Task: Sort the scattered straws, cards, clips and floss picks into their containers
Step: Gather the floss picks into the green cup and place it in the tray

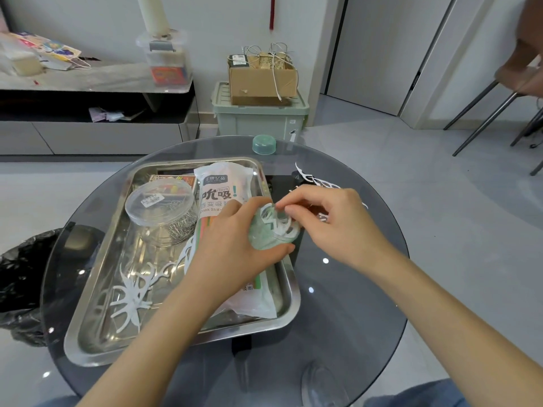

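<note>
A home living room: low grey media cabinet [88,133], green plastic storage bin [260,117], round dark glass table [352,289].

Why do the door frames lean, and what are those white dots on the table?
Head view: the wide-angle lens bends straight lines near the borders; the dots are likely lamps mirrored in the glass table; the steel tray glares as well; the brownish shape at top right is blurred beyond telling.
</note>
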A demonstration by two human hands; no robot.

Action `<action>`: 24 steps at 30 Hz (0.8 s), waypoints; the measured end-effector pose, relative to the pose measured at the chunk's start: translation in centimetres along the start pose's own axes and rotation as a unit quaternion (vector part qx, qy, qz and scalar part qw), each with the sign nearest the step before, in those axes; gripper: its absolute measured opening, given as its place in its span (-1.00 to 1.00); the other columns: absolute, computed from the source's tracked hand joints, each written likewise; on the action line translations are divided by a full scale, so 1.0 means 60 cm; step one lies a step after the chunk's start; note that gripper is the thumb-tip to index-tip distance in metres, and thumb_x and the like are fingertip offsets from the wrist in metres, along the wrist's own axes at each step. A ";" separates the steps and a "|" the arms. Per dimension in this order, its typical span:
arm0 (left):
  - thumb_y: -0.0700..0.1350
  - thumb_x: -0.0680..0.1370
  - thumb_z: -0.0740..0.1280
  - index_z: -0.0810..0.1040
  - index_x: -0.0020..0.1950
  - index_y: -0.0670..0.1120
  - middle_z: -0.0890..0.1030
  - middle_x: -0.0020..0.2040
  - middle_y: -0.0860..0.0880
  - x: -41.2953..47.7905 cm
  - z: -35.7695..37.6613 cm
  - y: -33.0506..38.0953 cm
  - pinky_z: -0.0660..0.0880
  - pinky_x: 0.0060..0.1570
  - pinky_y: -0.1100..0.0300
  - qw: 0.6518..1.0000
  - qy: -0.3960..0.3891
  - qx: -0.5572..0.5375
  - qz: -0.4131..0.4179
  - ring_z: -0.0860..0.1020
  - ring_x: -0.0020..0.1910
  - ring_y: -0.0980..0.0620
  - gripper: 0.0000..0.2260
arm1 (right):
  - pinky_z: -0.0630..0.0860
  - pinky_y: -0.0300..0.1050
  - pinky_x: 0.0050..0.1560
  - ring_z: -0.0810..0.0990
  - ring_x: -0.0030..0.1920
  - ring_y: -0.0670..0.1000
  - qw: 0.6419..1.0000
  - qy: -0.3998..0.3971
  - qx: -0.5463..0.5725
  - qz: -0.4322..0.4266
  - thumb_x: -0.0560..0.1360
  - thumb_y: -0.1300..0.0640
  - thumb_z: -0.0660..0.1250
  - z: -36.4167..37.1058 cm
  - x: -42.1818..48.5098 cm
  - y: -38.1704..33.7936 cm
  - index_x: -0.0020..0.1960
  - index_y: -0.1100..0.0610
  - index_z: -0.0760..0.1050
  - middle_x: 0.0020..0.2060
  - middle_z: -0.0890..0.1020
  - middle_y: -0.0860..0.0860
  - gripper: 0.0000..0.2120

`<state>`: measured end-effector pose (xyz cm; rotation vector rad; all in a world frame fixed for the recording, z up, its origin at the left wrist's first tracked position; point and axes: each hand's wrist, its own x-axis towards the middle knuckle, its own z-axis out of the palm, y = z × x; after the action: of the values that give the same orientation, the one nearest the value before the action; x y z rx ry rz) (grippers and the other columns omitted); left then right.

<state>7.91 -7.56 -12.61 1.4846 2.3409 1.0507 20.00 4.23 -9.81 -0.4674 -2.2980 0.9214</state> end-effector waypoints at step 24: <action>0.27 0.30 0.41 0.37 0.31 0.15 0.51 0.15 0.09 0.008 -0.009 -0.014 0.50 0.10 0.04 1.000 -0.001 0.008 -0.016 0.52 0.07 0.05 -0.37 | 0.44 -0.15 -0.09 0.50 0.01 0.05 0.923 -0.150 -0.273 0.225 0.45 0.23 0.30 -0.002 0.005 0.132 0.00 0.11 0.51 -0.16 0.57 -0.02 -0.86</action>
<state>6.80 -7.60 -12.63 1.4469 2.3700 1.0246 20.58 9.94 -15.26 -1.2046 -2.7900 0.5561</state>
